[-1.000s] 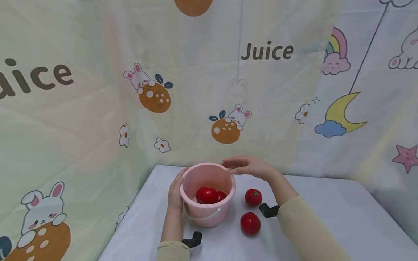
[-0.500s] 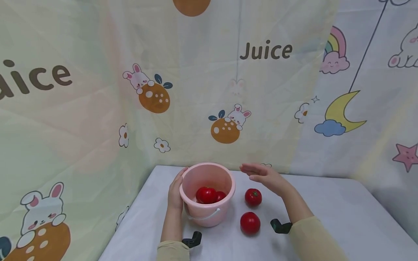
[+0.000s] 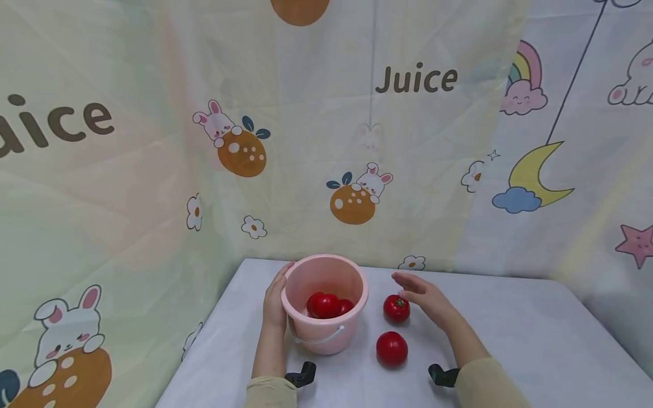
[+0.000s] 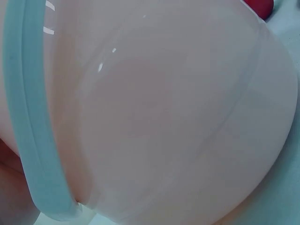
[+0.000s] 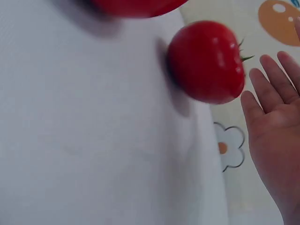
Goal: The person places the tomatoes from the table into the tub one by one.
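Observation:
A pink bucket with a pale blue handle stands on the table, a few red tomatoes inside it. My left hand rests along the bucket's left wall, fingers extended up toward the rim. The left wrist view is filled by the bucket's wall and handle. Right of the bucket lie two tomatoes, a farther one with a green stem and a nearer one. My right hand hovers beside the farther tomato, empty, its fingers spread out in the right wrist view.
A white cloth covers the table. Behind and to the left hangs a printed curtain that meets the table's back edge. A black wrist camera mount sits on the left wrist, another mount on the right.
My right hand has moved away from the bucket's rim, rightward and down, to beside the farther tomato. The left hand, the bucket and the tomatoes have stayed in place.

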Available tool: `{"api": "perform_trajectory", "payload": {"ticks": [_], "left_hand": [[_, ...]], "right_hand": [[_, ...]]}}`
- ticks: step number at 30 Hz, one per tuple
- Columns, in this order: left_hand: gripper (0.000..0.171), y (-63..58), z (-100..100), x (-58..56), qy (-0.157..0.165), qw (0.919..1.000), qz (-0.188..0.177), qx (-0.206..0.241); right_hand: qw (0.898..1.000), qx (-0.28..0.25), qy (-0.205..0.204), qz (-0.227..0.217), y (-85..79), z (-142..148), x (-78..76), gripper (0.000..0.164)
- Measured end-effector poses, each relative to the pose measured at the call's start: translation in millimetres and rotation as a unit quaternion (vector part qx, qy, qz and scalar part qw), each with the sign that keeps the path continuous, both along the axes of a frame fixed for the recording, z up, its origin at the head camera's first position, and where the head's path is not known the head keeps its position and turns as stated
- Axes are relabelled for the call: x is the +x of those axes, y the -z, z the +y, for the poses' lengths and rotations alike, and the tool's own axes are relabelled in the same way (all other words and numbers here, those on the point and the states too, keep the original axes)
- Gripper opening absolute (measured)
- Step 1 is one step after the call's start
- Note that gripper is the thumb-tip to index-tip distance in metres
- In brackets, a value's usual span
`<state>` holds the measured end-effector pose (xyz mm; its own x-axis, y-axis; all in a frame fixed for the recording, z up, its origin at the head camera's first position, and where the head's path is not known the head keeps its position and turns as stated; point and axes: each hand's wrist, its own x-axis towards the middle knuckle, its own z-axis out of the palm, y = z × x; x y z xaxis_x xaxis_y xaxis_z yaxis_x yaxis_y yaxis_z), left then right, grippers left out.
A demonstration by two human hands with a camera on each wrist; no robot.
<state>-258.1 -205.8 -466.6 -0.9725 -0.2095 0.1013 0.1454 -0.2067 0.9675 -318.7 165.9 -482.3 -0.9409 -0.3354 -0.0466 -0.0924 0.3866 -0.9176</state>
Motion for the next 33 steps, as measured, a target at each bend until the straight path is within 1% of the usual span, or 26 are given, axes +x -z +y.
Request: {"api": "perform_trajectory", "payload": {"ticks": [5,9,13,20,25,33], "left_hand": [[0.039,-0.3,0.4,0.2,0.000,1.0000,0.004,-0.002],[0.038,0.0,0.9,0.1,0.001,1.0000,0.004,-0.005],[0.038,-0.5,1.0,0.2,-0.001,1.0000,0.007,-0.004],[0.038,-0.1,0.7,0.8,-0.006,0.9999,0.005,-0.009],[0.038,0.3,1.4,0.2,-0.008,0.9999,0.006,-0.011],[0.038,1.0,0.0,0.1,-0.005,0.9999,0.003,-0.010]], "right_hand": [[1.000,0.008,0.013,-0.012,19.8,2.1,0.1,0.072],[0.999,0.018,0.022,-0.017,30.0,1.2,0.5,0.075],[0.999,0.021,0.026,-0.024,36.8,1.6,-0.4,0.076],[0.998,0.001,0.036,-0.048,42.8,1.0,1.7,0.079],[0.998,-0.006,0.042,-0.049,43.2,1.1,2.5,0.081],[0.997,0.018,0.042,-0.059,39.9,-0.8,4.6,0.083]]}}
